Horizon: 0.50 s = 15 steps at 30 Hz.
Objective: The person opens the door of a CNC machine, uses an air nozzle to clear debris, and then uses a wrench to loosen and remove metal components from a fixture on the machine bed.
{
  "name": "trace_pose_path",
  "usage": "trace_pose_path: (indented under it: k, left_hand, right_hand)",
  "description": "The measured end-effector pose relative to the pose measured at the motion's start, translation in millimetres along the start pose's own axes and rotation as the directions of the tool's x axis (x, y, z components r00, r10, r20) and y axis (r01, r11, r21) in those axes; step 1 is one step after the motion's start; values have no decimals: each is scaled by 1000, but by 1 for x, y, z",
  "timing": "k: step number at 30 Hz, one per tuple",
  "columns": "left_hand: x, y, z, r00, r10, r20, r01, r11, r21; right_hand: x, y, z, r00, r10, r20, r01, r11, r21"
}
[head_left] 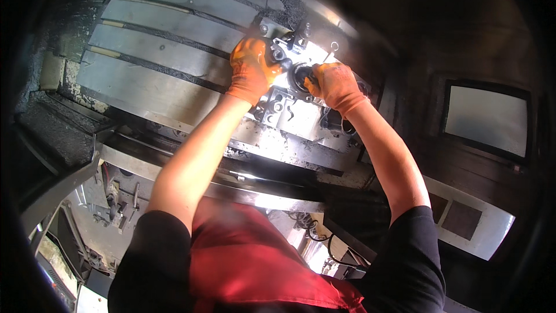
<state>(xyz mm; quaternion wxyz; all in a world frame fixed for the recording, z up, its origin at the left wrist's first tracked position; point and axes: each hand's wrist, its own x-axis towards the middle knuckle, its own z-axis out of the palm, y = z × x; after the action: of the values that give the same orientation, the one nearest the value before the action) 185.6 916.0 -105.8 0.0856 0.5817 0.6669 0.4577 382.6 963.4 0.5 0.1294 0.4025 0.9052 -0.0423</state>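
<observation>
My left hand [252, 69], in an orange work glove, is at the left of a brightly lit metal fixture plate [310, 119]. Its fingers are closed beside a bolted clamp [278, 53]; what they hold, if anything, is hidden. Across from it, my right hand [337, 84], gloved in the same orange, grips the right side of a dark round part [299, 76] on the fixture. A thin pin with a ring end [334, 46] stands just beyond the right hand. Nearer to me sits a bolted metal block [274, 108].
The fixture rests on a slotted machine table [168, 35] with dark chips in its grooves. A metal rail [139, 163] runs along the front edge, between me and the table. A window [487, 117] is in the dark wall at right. Tools [119, 206] lie low at left.
</observation>
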Motion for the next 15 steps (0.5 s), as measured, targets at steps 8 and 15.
trace_pose_path:
  k: [8, 15]
  left_hand:
    - [-6, -5, 1, 990, 91, 111, -61, 966, -253]
    - [-14, 13, -11, 978, 152, 145, -159, 987, 38]
  right_hand:
    - [-19, -8, 8, 977, 161, -141, -134, 974, 183]
    - [-45, -18, 28, 858, 308, -412, -177, 929, 325]
